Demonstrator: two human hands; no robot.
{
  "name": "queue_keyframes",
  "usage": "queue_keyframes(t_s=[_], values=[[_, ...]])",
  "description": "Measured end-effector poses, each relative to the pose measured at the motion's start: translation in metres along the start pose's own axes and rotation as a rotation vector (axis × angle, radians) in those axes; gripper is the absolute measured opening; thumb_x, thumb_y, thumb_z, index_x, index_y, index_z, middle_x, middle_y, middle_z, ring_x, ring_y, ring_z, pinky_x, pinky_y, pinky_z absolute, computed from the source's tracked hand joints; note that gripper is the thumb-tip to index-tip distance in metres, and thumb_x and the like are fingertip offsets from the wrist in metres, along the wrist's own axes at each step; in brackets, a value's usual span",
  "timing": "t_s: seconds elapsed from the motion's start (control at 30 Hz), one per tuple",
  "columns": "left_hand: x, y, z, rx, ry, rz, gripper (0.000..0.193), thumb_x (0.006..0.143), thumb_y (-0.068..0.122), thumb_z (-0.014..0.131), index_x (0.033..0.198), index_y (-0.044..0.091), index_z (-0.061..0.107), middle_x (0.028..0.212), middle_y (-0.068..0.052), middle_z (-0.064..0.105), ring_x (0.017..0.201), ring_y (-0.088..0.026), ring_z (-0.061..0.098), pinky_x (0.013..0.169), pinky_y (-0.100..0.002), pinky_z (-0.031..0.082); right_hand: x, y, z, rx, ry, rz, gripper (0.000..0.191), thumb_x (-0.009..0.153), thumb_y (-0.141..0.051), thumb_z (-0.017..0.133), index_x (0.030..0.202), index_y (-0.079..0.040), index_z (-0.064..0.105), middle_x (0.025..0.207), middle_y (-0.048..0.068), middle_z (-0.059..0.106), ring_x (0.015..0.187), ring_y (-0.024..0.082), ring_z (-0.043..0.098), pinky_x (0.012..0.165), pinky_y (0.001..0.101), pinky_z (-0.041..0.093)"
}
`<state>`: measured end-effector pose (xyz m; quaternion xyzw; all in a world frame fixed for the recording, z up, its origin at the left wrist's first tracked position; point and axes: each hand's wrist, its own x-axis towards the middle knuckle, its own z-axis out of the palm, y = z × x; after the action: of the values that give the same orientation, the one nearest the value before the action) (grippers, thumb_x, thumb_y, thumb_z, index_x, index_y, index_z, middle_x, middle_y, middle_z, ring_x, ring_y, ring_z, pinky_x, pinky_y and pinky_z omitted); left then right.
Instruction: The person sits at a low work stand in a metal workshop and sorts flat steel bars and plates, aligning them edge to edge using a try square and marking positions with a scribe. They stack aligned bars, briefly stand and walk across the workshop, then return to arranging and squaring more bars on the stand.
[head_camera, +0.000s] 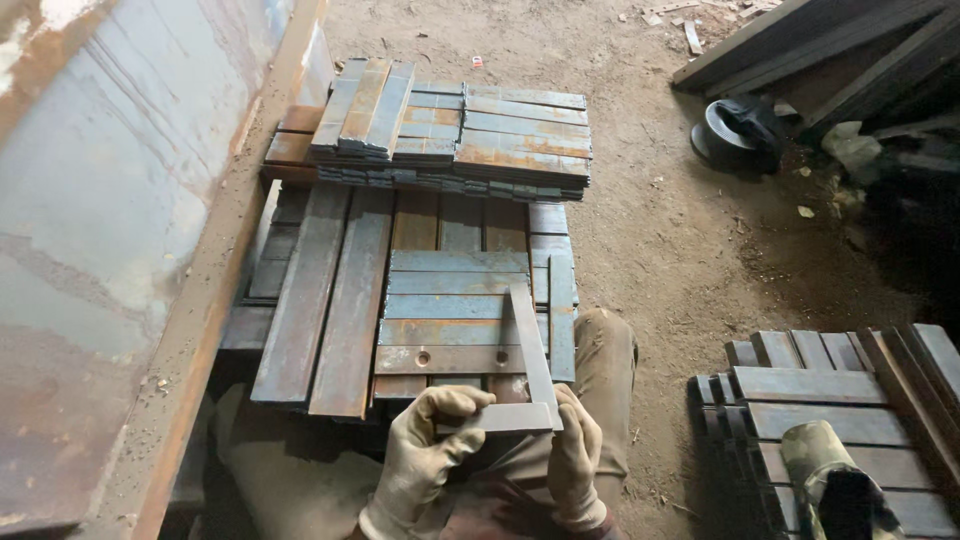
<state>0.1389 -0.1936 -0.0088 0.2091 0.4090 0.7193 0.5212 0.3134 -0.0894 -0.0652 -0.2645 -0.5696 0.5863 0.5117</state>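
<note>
At lower centre, the left hand (420, 455) and right hand (577, 455), both gloved, are clamped on the short leg of one steel square (527, 385). Its long blade lies over the holed flat bar (450, 358), so a squareness or marking check seems in hand. Next calls for seating the blade flush. Two holes show. Bar stacks: three, counting upper-centre stack (500, 135) and lower-right stack (830, 400).
</note>
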Motion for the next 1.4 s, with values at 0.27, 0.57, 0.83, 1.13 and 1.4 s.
queue_keyframes(t_s=[0.27,0.57,0.83,1.13,1.4], values=[[0.003,0.021,-0.001,1.015,-0.203,0.354,0.047,0.081,0.008,0.078,0.125,0.007,0.064,0.113,-0.009,0.072,0.105,-0.025,0.071,0.092,-0.033,0.058,-0.001,-0.006,-0.005,0.012,-0.025,-0.049,0.045,0.101,-0.025,0.048,0.112,0.014,0.067,0.110,0.013,0.064,0.102,0.020,0.059,0.093,0.0298,0.046],[0.005,0.008,-0.014,1.438,-0.069,0.725,0.051,0.068,0.008,0.080,0.118,0.012,0.070,0.102,-0.004,0.065,0.102,-0.027,0.061,0.091,-0.045,0.046,-0.002,0.002,0.001,-0.204,0.005,-0.081,0.026,0.097,-0.008,0.058,0.111,0.010,0.070,0.104,0.009,0.064,0.086,0.013,0.059,0.075,0.0254,0.049],[0.010,0.000,-0.024,1.428,0.003,0.722,0.055,0.067,0.001,0.078,0.120,0.013,0.073,0.100,-0.005,0.065,0.093,-0.029,0.058,0.085,-0.043,0.048,0.009,0.007,0.005,-0.189,0.255,-0.067,0.031,0.099,-0.006,0.058,0.126,0.006,0.066,0.114,0.008,0.067,0.104,0.013,0.065,0.094,0.0264,0.054],[0.017,-0.005,-0.030,1.412,-0.005,0.660,0.050,0.069,0.011,0.081,0.118,0.014,0.072,0.097,-0.005,0.062,0.096,-0.029,0.056,0.091,-0.045,0.043,0.010,0.009,0.005,-0.232,0.191,0.017,0.032,0.101,-0.008,0.059,0.128,0.006,0.068,0.115,0.006,0.065,0.104,0.012,0.061,0.093,0.0240,0.050],[0.039,-0.002,-0.028,1.504,0.020,0.658,0.040,0.074,0.019,0.081,0.113,0.021,0.076,0.099,-0.001,0.064,0.102,-0.027,0.055,0.102,-0.046,0.036,0.014,-0.002,0.014,-0.393,0.133,0.065,0.031,0.097,-0.006,0.063,0.126,0.002,0.069,0.110,0.006,0.065,0.103,0.013,0.064,0.091,0.0252,0.053]])
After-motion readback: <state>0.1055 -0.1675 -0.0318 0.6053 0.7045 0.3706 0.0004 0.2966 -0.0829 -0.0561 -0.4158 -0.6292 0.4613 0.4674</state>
